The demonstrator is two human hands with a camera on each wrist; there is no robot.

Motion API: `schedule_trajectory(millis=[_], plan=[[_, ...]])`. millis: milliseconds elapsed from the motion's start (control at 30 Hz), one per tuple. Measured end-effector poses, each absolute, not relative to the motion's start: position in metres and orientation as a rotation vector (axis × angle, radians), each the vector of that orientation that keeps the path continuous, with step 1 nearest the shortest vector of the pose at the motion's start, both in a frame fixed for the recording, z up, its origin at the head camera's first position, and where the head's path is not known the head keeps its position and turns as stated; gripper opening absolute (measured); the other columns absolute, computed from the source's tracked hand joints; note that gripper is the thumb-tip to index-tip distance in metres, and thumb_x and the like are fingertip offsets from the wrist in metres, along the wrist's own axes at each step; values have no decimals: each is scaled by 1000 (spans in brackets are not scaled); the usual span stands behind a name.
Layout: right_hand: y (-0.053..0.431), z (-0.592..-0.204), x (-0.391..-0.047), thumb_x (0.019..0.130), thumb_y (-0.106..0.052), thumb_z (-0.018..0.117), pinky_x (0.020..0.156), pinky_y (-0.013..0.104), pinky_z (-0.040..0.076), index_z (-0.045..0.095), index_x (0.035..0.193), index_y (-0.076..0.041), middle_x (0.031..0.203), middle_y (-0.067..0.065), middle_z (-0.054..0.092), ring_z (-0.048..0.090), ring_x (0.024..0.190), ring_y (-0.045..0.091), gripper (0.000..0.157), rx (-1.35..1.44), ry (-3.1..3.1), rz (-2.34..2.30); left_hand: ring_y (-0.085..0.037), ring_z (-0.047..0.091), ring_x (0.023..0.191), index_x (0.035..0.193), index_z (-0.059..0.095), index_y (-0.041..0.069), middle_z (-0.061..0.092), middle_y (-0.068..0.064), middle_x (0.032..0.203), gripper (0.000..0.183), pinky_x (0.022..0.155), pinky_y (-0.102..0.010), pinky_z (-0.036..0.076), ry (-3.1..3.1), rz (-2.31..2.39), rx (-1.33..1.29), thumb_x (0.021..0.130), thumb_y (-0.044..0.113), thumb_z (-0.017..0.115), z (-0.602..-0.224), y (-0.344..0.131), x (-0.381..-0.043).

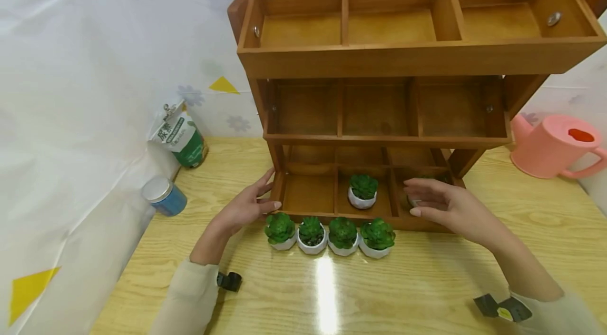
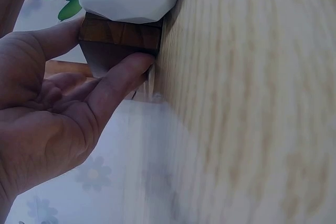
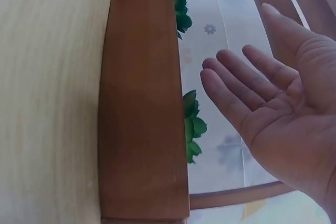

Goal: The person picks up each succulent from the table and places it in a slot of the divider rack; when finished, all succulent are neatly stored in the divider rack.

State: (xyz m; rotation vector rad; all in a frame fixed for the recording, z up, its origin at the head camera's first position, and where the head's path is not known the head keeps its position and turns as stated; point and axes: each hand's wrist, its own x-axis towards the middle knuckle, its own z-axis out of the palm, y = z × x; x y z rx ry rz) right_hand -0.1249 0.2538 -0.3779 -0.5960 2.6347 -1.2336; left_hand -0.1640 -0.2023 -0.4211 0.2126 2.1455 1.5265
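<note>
My left hand (image 1: 244, 207) pinches the bottom left front corner of the wooden shelf (image 1: 379, 63), with fingers and thumb on the wood. My right hand (image 1: 448, 208) has its fingers out long, with nothing in it, over the bottom right box of the shelf. A small green plant (image 3: 194, 127) in that box is just by my right hand, and from up high my hand hides most of it. Next to it, in the bottom middle box, sits another plant in a white pot (image 1: 363, 190). Four more plants in white pots stand close together on the table, just in front of the shelf: the first plant (image 1: 280, 229), by my left hand, then the second plant (image 1: 311, 235), the third plant (image 1: 343, 235) and the fourth plant (image 1: 377, 237). The table (image 1: 403, 282) is light wood with wavy lines. Far over on the right is a pink watering can (image 1: 545, 148). On the left are a blue jar with a silvery lid (image 1: 166, 198) and a green and white bag (image 1: 185, 137) with a clip (image 1: 169, 109) on top. I have a black strap (image 1: 229, 281) on my left wrist.
</note>
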Motion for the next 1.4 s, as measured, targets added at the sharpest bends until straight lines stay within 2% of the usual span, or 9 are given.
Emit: schedule_trajectory(millis=[67, 133, 467, 733, 900, 1133, 1400], plan=[[257, -379, -119, 98, -23, 69, 86, 17, 56, 53, 146, -7, 136, 19, 64, 65, 116, 1, 53, -587, 2590, -1275, -34, 58, 132, 162, 4, 43, 14, -17, 170, 87, 83, -35, 56, 2143, 1526, 208, 103, 16, 61, -421, -202, -164], [260, -381, -114, 99, -22, 68, 86, 18, 56, 52, 146, -6, 137, 20, 63, 64, 116, -2, 52, -577, 2543, -1307, -35, 57, 134, 162, 4, 43, 13, -17, 170, 87, 86, -36, 56, 2140, 1526, 203, 103, 17, 62, -420, -202, -164], [263, -392, -95, 99, -17, 67, 85, 23, 59, 55, 143, -4, 133, 24, 63, 68, 113, 3, 48, -596, 2476, -1360, -34, 57, 133, 161, 4, 45, 13, -16, 170, 87, 92, -41, 56, 2140, 1521, 199, 103, 18, 62, -421, -203, -164], [258, -402, -86, 99, -18, 67, 83, 26, 60, 58, 140, -7, 126, 20, 68, 70, 109, 9, 44, -681, 2430, -1338, -33, 58, 132, 162, 4, 44, 14, -16, 170, 87, 88, -37, 56, 2139, 1528, 189, 102, 17, 62, -421, -202, -164], [254, -409, -84, 98, -20, 69, 83, 25, 59, 59, 140, -10, 125, 15, 70, 70, 109, 9, 45, -781, 2444, -1271, -33, 59, 131, 161, 4, 45, 14, -16, 170, 88, 83, -34, 55, 2140, 1534, 191, 102, 16, 62, -421, -202, -164], [249, -417, -85, 98, -24, 68, 87, 24, 58, 56, 145, -9, 129, 12, 70, 69, 111, 9, 50, -782, 2433, -1246, -34, 58, 132, 162, 4, 44, 14, -17, 170, 88, 85, -35, 56, 2138, 1534, 196, 102, 16, 62, -421, -202, -164], [246, -419, -87, 99, -25, 68, 87, 23, 58, 50, 149, -5, 134, 17, 66, 69, 115, 15, 57, -761, 2395, -1227, -35, 56, 134, 162, 3, 43, 13, -17, 170, 89, 90, -38, 56, 2131, 1537, 200, 102, 16, 63, -420, -201, -163]])
